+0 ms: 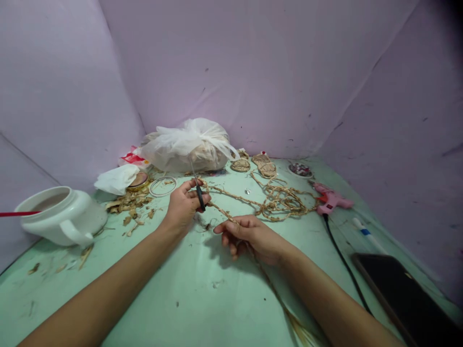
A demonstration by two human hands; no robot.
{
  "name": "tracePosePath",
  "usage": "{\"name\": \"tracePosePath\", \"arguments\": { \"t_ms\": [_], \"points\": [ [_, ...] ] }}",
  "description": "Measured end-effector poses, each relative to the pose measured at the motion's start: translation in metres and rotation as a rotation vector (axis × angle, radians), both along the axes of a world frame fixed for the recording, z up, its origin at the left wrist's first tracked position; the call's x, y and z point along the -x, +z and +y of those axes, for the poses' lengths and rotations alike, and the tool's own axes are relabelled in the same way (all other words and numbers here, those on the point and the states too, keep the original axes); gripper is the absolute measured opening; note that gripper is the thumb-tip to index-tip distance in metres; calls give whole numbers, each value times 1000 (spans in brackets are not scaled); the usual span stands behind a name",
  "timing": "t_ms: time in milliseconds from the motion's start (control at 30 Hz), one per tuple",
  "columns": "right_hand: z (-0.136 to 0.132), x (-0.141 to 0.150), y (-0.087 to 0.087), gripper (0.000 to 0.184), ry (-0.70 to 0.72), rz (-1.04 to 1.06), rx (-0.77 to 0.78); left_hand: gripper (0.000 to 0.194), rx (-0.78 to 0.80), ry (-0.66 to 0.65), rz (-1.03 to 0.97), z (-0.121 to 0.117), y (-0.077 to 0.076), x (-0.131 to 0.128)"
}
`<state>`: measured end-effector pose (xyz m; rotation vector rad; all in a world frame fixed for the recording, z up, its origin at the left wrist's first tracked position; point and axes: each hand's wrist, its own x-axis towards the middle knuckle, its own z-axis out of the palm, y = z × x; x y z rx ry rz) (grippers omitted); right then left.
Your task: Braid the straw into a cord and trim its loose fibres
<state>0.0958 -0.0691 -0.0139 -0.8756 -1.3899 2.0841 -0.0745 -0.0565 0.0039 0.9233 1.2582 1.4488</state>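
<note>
A: How do our hands stand?

B: Our left hand (183, 206) closes its fingers around a black-handled pointed tool (200, 196); whether it is scissors or an awl, we cannot tell. Our right hand (255, 236) has a narrow grip on the braided cord (222, 211), which stretches between both hands.

A: And farther from the hands, what do we find?

B: Toward us, below the right forearm, we see loose straw-like strands (302, 330). Beyond the hands lies a tangled cord coil (284, 200), near the pink glue gun (331, 200). Farther back we notice a round woven piece (240, 165).

A: So how much is done?

B: We judge that the braiding is mostly done, because a long part is already twisted firmly. The strands seem not yet braided, and the coil is not fastened into any shape.
</note>
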Motion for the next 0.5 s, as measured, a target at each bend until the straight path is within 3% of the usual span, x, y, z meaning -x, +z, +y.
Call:
{"name": "tracePosePath", "arguments": {
  "t_ms": [133,333,433,500],
  "points": [
    [-7,7,-2,33,96,-114,-184,41,37,36,-84,1,5,-3],
    [-22,12,8,27,103,-274,-769,29,137,-1,-211,8,10,-2],
    [-23,12,8,26,141,-314,-857,28,130,-7,-205,8,10,-1],
    [-23,12,6,25,154,-329,-831,29,105,-23,-210,7,9,2]
  ]
}}
